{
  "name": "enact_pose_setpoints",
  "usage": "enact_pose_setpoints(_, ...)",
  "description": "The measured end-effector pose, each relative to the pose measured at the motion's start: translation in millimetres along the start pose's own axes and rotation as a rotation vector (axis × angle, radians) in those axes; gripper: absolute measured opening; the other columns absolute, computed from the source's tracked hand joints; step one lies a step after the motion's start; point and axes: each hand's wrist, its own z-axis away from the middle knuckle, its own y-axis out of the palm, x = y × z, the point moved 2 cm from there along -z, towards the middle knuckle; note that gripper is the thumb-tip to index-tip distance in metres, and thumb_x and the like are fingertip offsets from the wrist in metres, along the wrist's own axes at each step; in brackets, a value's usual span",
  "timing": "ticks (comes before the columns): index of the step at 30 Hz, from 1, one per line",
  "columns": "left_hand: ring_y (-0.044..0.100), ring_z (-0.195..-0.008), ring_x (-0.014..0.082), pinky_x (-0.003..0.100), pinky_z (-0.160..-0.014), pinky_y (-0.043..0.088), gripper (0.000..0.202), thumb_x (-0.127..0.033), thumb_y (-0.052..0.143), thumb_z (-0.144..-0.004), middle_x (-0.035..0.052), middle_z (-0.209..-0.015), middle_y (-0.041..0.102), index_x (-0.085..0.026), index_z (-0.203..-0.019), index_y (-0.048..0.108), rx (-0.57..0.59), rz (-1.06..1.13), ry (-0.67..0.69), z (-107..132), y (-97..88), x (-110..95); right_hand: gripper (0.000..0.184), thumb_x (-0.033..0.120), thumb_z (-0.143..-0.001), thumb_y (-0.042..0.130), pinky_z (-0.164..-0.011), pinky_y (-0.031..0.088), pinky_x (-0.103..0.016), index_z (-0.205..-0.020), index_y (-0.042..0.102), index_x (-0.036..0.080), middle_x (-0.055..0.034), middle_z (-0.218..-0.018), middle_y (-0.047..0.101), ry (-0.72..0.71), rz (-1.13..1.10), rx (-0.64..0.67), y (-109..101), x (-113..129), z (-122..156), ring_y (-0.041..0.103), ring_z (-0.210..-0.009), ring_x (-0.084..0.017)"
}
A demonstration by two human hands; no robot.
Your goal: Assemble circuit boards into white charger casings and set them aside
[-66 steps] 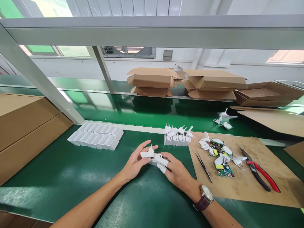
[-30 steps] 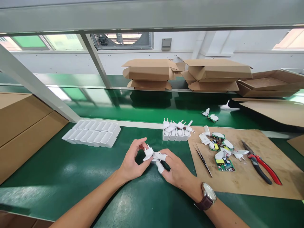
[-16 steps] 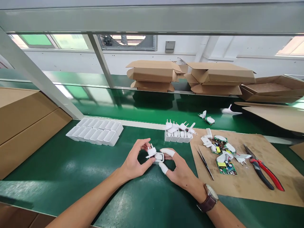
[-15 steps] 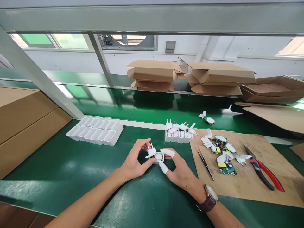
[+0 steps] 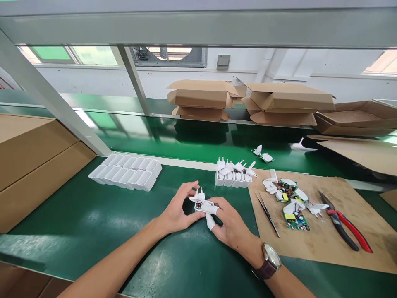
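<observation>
Between my two hands is a small white charger housing (image 5: 202,207) with wires and parts showing inside it. A white two-pin plug piece (image 5: 198,198) lies tilted over its open top, pins pointing up. My left hand (image 5: 179,208) grips the housing's left side, thumb at the front and fingers behind. On the right side, my right hand (image 5: 228,219) holds the housing, with white finger cots on its thumb and index finger; the index finger lies over the opening. How far the board sits inside is hidden by that finger.
Rows of white housings (image 5: 130,174) stand at left; another row (image 5: 233,181) with plug pieces stands behind my right hand. On the brown cardboard (image 5: 305,250) lie tweezers (image 5: 267,214), circuit boards (image 5: 296,219) and pliers (image 5: 344,223). A board with plug (image 5: 266,157) sits on the green belt.
My right index finger has moved left and over the housing's opening. The plug piece has tipped more upright. The board on the belt has shifted left.
</observation>
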Motion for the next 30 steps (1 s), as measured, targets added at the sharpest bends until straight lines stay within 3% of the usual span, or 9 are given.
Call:
enact_pose_setpoints(3,0.065,-0.099,0.0219,0.047,-0.088,0.062,0.090,-0.036,0.082,-0.081,0.0110,-0.132,0.051,-0.035,-0.154,0.028,-0.031,-0.024,0.006,0,0.5,1,0.034,0.012,-0.092,0.056,-0.088,0.062,-0.041,-0.121,0.067,0.027,-0.0105,-0.118,0.067,0.098,-0.149,-0.054,3,-4,-1,0.068,-0.104,-0.023)
enact_pose_setpoints(7,0.064,-0.111,0.0299,0.052,-0.093,0.060,0.110,-0.039,0.092,-0.068,0.0153,-0.138,0.048,-0.032,-0.156,0.026,-0.074,-0.138,0.121,1,2.0,-6,0.026,0.034,-0.095,0.060,-0.087,0.063,-0.040,-0.119,0.067,0.026,-0.0084,-0.114,0.072,0.459,-0.620,-0.128,6,-9,-1,0.072,-0.103,-0.024)
enact_pose_setpoints(11,0.067,-0.106,0.0268,0.047,-0.090,0.060,0.086,-0.021,0.076,-0.085,0.0138,-0.124,0.063,-0.027,-0.156,0.029,-0.107,-0.196,0.266,3,7.7,-16,0.033,0.050,-0.093,0.062,-0.085,0.063,-0.047,-0.113,0.068,0.024,-0.0067,-0.104,0.077,0.701,-0.959,-0.045,10,-5,-3,0.075,-0.098,-0.027)
enact_pose_setpoints(17,0.070,-0.098,0.0240,0.041,-0.084,0.061,0.083,-0.020,0.073,-0.086,0.0135,-0.119,0.069,-0.024,-0.157,0.029,-0.154,-0.225,0.402,2,8.5,-25,0.034,0.049,-0.089,0.063,-0.088,0.061,-0.049,-0.110,0.070,0.023,-0.0061,-0.094,0.077,0.746,-1.056,0.014,12,-1,-4,0.077,-0.093,-0.028)
enact_pose_setpoints(30,0.070,-0.098,0.0237,0.043,-0.086,0.060,0.084,-0.020,0.073,-0.087,0.0163,-0.125,0.068,-0.022,-0.157,0.027,-0.121,-0.223,0.386,3,8.7,-18,0.030,0.045,-0.090,0.061,-0.087,0.062,-0.048,-0.110,0.069,0.024,-0.0052,-0.094,0.078,0.748,-1.033,-0.003,15,-4,-2,0.078,-0.091,-0.028)
